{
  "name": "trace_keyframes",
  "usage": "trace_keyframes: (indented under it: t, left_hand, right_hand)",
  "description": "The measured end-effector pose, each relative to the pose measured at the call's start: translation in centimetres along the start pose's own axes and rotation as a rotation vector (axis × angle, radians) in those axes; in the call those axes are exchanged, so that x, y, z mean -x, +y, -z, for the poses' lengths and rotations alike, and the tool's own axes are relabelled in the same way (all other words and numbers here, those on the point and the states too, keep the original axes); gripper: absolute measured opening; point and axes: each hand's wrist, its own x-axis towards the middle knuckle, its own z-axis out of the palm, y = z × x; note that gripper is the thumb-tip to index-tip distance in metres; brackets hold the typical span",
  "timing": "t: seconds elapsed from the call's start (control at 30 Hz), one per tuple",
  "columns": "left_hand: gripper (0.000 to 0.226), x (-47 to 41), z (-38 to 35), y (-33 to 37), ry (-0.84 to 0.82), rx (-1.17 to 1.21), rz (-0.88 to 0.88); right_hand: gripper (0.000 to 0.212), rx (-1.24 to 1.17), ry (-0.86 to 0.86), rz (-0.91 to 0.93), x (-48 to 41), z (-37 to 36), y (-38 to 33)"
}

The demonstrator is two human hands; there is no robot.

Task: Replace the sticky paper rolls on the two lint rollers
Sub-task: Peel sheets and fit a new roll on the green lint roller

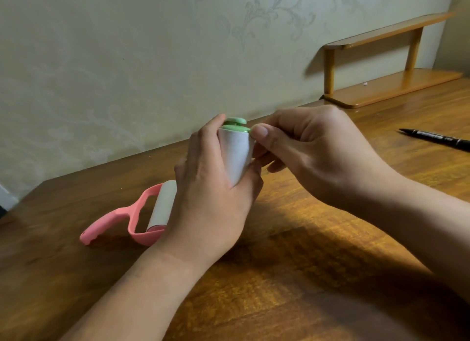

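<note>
Both grips clamped: L hand [208, 200] wraps paper roll [237, 155], R hand [312, 150] pinches roll top.

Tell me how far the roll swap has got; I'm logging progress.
Nothing looks finished. The pink lint roller lies on the table, its paper old or new I cannot tell. In hand: the left hand grips the green roller's roll, the right hand pinches at its top edge. Both may remain.
</note>
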Motion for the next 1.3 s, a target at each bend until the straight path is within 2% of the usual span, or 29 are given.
trace_keyframes:
  t: [0.2, 0.27, 0.37, 0.47, 0.57, 0.6, 0.97, 1.13, 1.23, 1.3]
  left_hand:
    - [0.083, 0.2, -0.2, 0.5, 0.003, 0.012, -0.018]
    - [0.082, 0.3, -0.2, 0.8, 0.045, 0.047, -0.032]
    - [0.081, 0.3, -0.3, 0.8, 0.092, 0.066, -0.061]
    - [0.079, 0.3, -0.4, 0.6, 0.118, 0.046, -0.091]
    - [0.078, 0.3, -0.4, 0.6, 0.139, 0.036, -0.121]
    - [0.078, 0.3, -0.4, 0.5, 0.141, 0.04, -0.124]
    - [0.079, 0.3, -0.4, 0.6, 0.145, 0.046, -0.117]
    - [0.08, 0.3, -0.5, 0.7, 0.15, 0.058, -0.114]
    - [0.078, 0.3, -0.4, 0.4, 0.15, 0.068, -0.114]
    - [0.079, 0.3, -0.4, 0.4, 0.155, 0.065, -0.112]
  right_hand:
    - [0.029, -0.057, 0.012, -0.025, 0.1, 0.0, -0.1]
    - [0.029, -0.269, -0.012, -0.11, 0.1, -0.3, -0.3]
    - [0.023, -0.73, -0.088, -0.304, 0.0, -1.0, -1.1]
    - [0.016, -0.921, -0.135, -0.353, 0.1, -1.5, -1.2]
    - [0.037, -0.948, -0.136, -0.382, 0.2, -1.7, -1.0]
    - [0.039, -0.949, -0.129, -0.392, 0.2, -1.6, -1.0]
    - [0.018, -0.963, -0.098, -0.408, 0.3, -1.9, -1.1]
    - [0.021, -0.99, -0.095, -0.411, 0.3, -2.0, -1.2]
    - [0.048, -1.023, -0.121, -0.418, 0.3, -2.0, -1.3]
    - [0.057, -1.024, -0.117, -0.419, 0.4, -2.0, -1.3]
